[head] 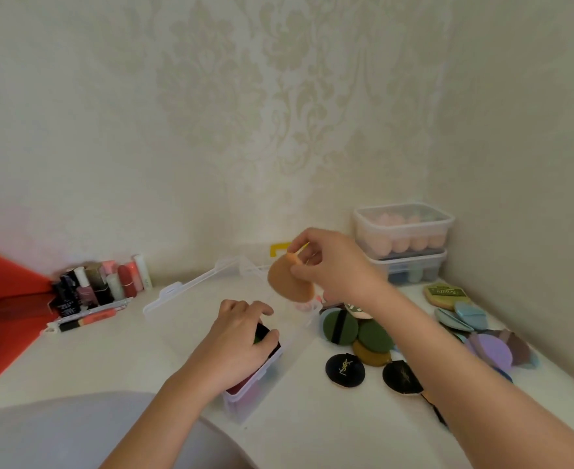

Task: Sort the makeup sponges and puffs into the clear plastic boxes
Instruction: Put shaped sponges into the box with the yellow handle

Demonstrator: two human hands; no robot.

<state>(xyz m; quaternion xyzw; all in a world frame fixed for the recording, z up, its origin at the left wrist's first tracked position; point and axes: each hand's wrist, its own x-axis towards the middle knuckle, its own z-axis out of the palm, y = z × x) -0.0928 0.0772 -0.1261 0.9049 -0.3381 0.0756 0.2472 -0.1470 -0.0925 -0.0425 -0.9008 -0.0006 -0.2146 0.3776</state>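
My right hand [329, 262] pinches a round tan puff [287, 282] by its ribbon and holds it in the air above the open clear plastic box [262, 387]. My left hand [241, 336] is inside that box, its fingers curled on a stack of dark puffs [262, 333] standing on edge. Loose puffs lie on the white table to the right: green ones [341, 328], a mustard one [370, 355], two black ones with gold logos [345, 370], plus blue puffs [461, 316] and purple puffs [492, 348].
Two closed clear boxes [404, 231] of sponges are stacked in the back right corner. The open box's lid [191, 289] lies flat behind it. Cosmetic bottles and lipsticks [99, 286] stand at the back left beside a red object [4, 292]. Walls close in behind and to the right.
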